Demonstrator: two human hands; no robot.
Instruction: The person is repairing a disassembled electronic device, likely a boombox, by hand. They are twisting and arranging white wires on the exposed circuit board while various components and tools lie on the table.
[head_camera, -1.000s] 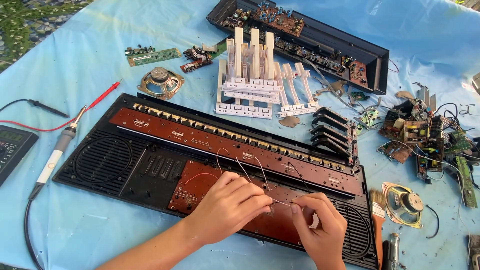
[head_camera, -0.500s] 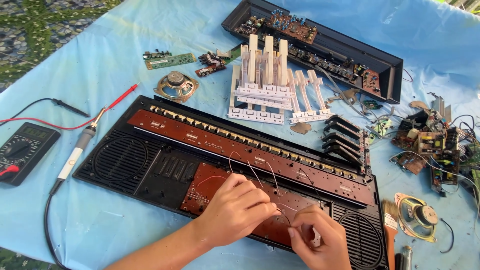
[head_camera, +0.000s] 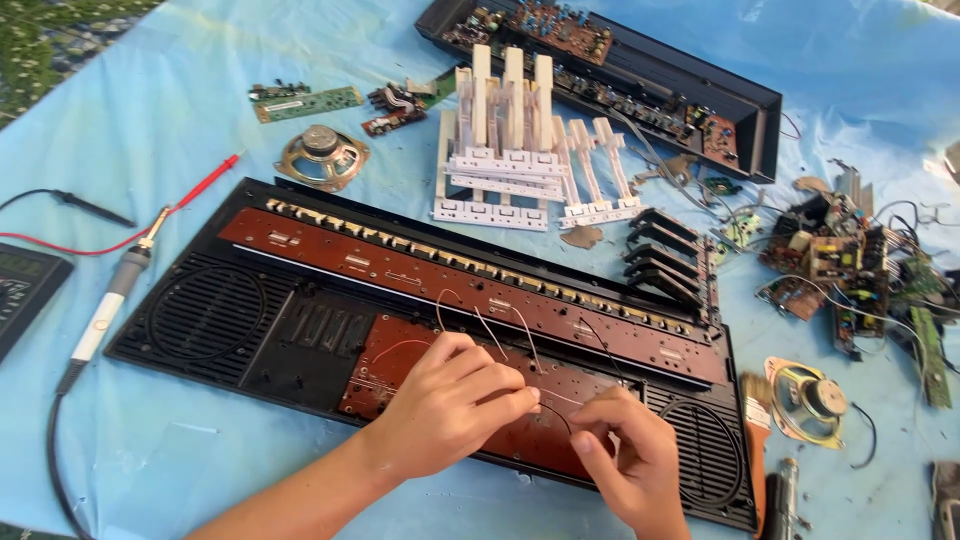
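— Where are your hands right now?

— Both sit over the open black keyboard case (head_camera: 200, 320), at its near edge. Your left hand (head_camera: 450, 405) has its fingertips pressed together, pinching a thin wire (head_camera: 555, 412) above the brown circuit board (head_camera: 400, 350) inside the case. Your right hand (head_camera: 630, 460), just beside it, pinches the same wire's other end, fingers curled in.

— And around the case?

— A soldering iron (head_camera: 110, 300) lies off its left end, with a red probe lead (head_camera: 195, 190) close by. White key assemblies (head_camera: 505, 150) stand just beyond its far edge. A loose speaker (head_camera: 808, 400) rests off its right end, beside a small brush (head_camera: 756, 400).
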